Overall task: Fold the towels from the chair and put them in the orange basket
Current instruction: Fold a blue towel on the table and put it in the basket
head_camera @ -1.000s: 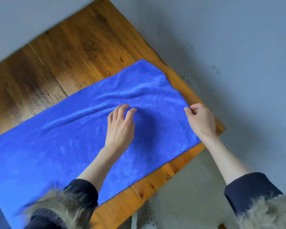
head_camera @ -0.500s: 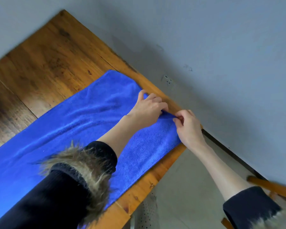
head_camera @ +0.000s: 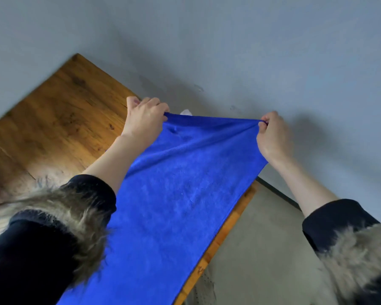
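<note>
I see soft, even daylight; faint arm shadows fall on the grey wall upper right; fur cuffs blur at lower corners.

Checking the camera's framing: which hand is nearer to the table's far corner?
Left. The left hand grips the blue towel above the wooden table, nearer that corner; the right hand grips the other corner, off the table's edge.

A plain, bare room, perhaps a home. A worn brown wooden table stands against a grey painted wall. Grey concrete floor lies beside the table.
</note>
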`<state>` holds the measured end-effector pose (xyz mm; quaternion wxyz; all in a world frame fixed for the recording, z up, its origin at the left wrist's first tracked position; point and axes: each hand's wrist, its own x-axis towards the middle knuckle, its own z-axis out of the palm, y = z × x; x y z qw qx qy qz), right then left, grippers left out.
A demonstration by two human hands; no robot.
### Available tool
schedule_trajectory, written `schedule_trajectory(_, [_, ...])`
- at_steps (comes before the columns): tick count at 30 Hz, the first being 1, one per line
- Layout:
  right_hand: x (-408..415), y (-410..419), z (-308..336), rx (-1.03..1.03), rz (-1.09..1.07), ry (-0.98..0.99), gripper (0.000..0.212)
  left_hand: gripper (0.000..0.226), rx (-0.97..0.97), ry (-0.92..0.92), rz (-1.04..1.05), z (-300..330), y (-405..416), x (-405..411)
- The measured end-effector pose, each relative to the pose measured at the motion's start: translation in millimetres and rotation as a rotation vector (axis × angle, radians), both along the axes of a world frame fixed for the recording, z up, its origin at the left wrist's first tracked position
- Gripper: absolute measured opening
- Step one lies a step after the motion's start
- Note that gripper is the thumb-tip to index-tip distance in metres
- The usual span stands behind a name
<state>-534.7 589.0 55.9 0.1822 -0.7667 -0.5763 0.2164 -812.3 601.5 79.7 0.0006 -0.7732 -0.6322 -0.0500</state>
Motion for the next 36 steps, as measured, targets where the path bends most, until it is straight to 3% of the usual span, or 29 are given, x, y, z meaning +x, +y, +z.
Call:
schedule_trajectory(9, [1,-8,14,0.034,-0.104,-0.141,0.035,0.02,0.081,-0.234,0.172,18,11,-28])
schedule_trajectory(12, [-8,-26,11,0.097,-0.034,-0.016,0.035,0.022,0.078,-0.273,0.167,17,-3,-38])
schedule_trajectory(17, [-34,-81,16,0.146,0.043,0.177,0.011,0.027,0.078,-0.3,0.128,20,-37,-66])
schedule_trajectory(20, [-50,-114,28,0.136,0.073,0.219,0.004,0.027,0.099,-0.327,0.121,30,-64,-81])
schedule_trajectory(31, [-163,-279,100,0.233,0.127,0.275,0.008,0.028,0.221,-0.437,0.152,80,-217,-176])
schedule_trajectory(36, [-223,-357,113,0.279,0.383,0.182,0.002,0.028,0.256,-0.416,0.115,101,-296,-237])
